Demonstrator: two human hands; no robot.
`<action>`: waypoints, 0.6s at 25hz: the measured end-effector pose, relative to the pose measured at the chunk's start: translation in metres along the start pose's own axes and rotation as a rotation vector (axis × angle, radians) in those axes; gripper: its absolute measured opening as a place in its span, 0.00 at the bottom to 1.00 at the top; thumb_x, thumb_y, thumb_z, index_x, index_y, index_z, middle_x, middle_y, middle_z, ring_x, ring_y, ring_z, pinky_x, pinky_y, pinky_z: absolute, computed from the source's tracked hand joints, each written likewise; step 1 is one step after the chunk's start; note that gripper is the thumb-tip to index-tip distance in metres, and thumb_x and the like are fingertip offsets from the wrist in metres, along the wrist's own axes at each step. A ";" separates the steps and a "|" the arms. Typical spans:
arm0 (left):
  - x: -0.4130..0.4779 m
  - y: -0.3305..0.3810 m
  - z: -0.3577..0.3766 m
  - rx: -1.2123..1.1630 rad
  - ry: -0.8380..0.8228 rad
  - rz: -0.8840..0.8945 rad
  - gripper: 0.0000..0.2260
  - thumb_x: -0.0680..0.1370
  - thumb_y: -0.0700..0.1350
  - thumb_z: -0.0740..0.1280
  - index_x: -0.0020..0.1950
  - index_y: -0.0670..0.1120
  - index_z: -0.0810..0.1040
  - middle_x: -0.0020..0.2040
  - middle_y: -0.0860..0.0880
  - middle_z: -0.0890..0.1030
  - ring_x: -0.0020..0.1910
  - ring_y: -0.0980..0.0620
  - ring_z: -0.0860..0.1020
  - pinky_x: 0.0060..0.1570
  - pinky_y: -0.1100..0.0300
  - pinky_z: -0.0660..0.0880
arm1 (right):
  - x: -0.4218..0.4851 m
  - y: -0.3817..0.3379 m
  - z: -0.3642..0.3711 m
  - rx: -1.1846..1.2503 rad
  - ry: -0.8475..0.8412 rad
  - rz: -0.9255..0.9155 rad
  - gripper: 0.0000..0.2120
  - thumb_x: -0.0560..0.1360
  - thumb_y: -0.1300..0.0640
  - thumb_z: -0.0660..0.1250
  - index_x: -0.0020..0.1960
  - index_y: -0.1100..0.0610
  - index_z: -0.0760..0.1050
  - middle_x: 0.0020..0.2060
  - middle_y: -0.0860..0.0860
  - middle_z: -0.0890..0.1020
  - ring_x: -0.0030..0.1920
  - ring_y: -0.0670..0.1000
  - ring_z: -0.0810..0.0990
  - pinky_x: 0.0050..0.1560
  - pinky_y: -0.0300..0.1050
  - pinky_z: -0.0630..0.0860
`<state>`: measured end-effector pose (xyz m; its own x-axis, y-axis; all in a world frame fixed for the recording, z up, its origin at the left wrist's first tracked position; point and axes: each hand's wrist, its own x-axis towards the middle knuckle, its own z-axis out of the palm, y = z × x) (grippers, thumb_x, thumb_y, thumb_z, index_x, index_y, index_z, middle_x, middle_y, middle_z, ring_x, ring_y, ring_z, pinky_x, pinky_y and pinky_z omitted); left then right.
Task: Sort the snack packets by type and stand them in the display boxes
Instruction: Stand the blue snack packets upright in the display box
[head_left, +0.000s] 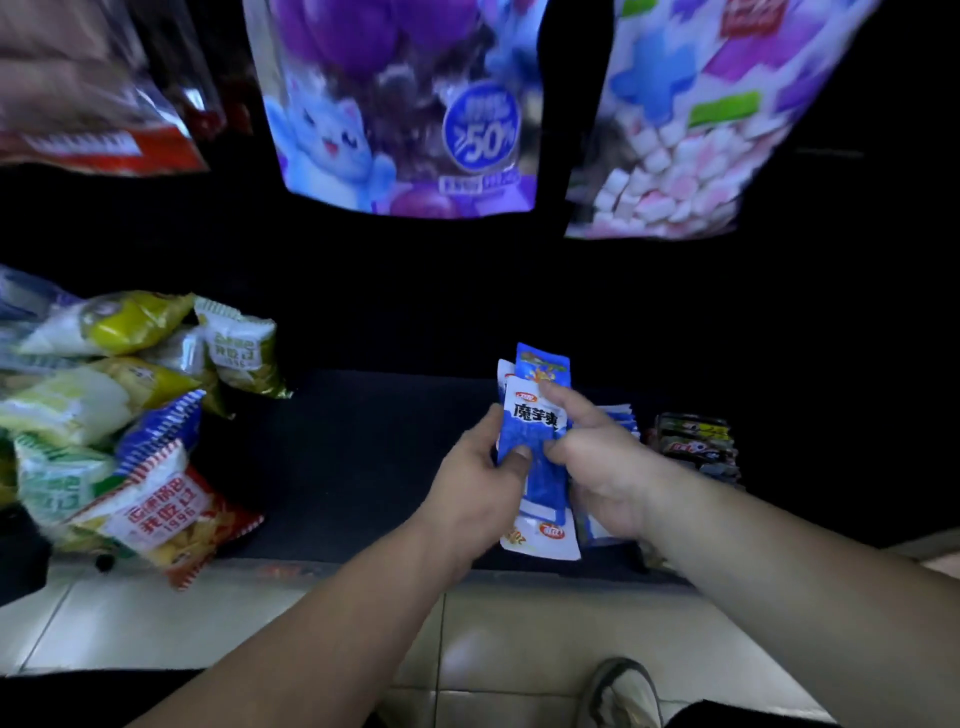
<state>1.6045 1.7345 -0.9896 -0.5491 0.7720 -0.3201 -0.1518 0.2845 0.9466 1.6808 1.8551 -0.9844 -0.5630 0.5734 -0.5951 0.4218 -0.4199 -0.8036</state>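
Note:
Both hands hold a small stack of blue and white snack packets (530, 415) above a dark shelf (363, 457). My left hand (478, 483) grips the stack's left edge, thumb on the front packet. My right hand (597, 457) pinches the right side, its forefinger lying across the top packet. More blue packets (621, 415) stand behind my right hand. A row of dark packets (696, 447) stands further right. Whether those rows sit in display boxes is too dark to tell.
A loose heap of yellow, green, blue and red chip bags (130, 426) lies at the shelf's left end. Large purple (405, 104) and pink-white candy bags (675, 130) hang above. A red-edged bag (93, 140) hangs top left. Pale floor tiles (208, 623) and a shoe (623, 691) lie below.

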 end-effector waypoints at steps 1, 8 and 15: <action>-0.012 0.012 0.005 -0.012 -0.034 0.012 0.17 0.83 0.39 0.62 0.66 0.58 0.76 0.54 0.54 0.86 0.49 0.53 0.86 0.48 0.53 0.84 | -0.019 -0.005 -0.007 -0.005 0.023 -0.018 0.37 0.78 0.76 0.55 0.70 0.36 0.72 0.53 0.50 0.87 0.46 0.52 0.87 0.42 0.49 0.82; -0.030 0.040 0.023 0.120 -0.026 0.118 0.20 0.73 0.34 0.75 0.55 0.53 0.72 0.48 0.46 0.84 0.38 0.54 0.84 0.40 0.54 0.83 | -0.074 -0.008 -0.048 -0.267 0.130 -0.313 0.36 0.76 0.74 0.63 0.60 0.30 0.73 0.54 0.45 0.85 0.50 0.53 0.87 0.49 0.59 0.85; 0.049 0.010 0.054 0.186 -0.083 0.143 0.19 0.75 0.32 0.71 0.59 0.52 0.74 0.49 0.48 0.86 0.49 0.51 0.85 0.51 0.57 0.83 | 0.001 -0.009 -0.109 -0.647 0.118 -0.514 0.32 0.77 0.66 0.71 0.62 0.32 0.64 0.54 0.47 0.78 0.42 0.54 0.83 0.41 0.60 0.83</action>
<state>1.6203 1.8056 -0.9983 -0.4832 0.8541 -0.1925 0.0807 0.2624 0.9616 1.7536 1.9361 -0.9766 -0.7338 0.6685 -0.1211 0.4776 0.3808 -0.7917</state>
